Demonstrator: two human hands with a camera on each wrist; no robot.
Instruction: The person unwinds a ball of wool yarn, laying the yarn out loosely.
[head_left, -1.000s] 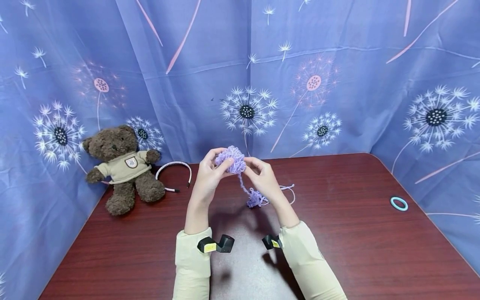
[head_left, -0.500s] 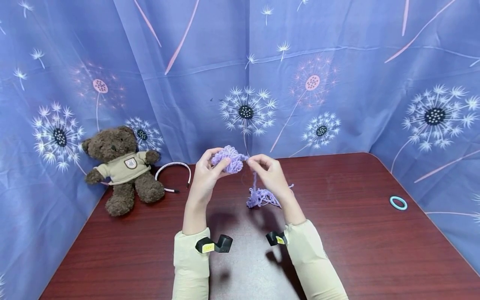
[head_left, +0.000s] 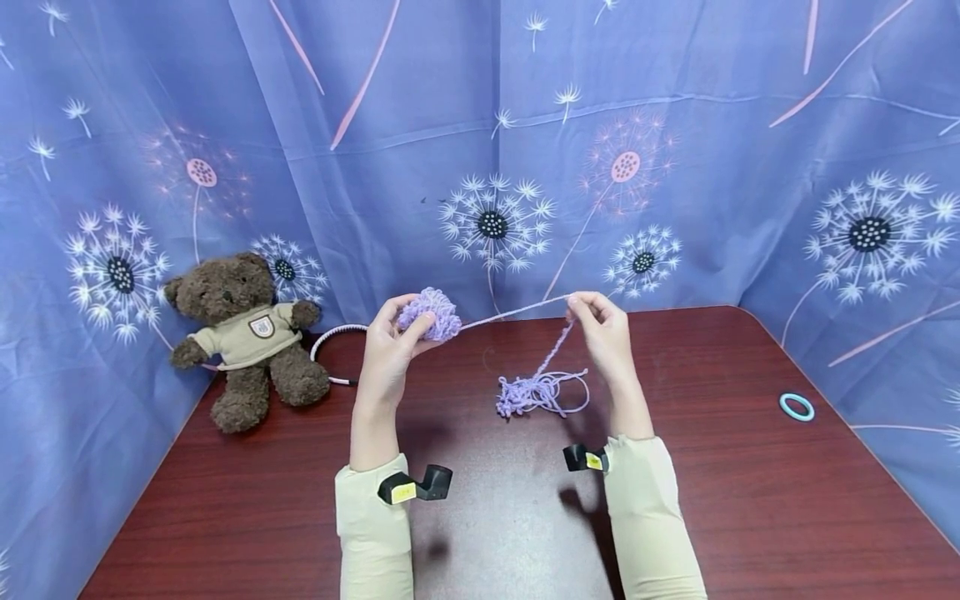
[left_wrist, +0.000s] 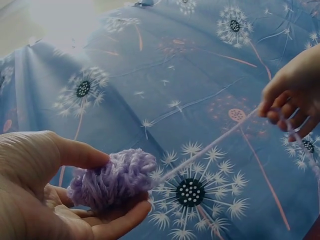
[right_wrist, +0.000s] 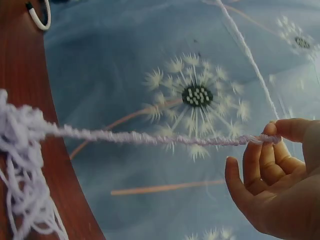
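My left hand grips a small lilac ball of yarn, thumb on top and fingers beneath. From the ball a single strand of yarn runs taut up to my right hand. Between thumb and forefinger, the right hand pinches the yarn where a twisted, kinky length begins. That length slopes down to a loose tangle of lilac yarn lying on the table, with loops spread to its right.
A brown teddy bear in a beige shirt sits at the back left. Beside it lies a white headband, partly behind the left hand. A turquoise ring is at the table's far right. A blue dandelion curtain hangs behind.
My right hand has moved right, drawing out a straight strand from the ball. The left hand has shifted left with the ball. More of the tangle on the table shows.
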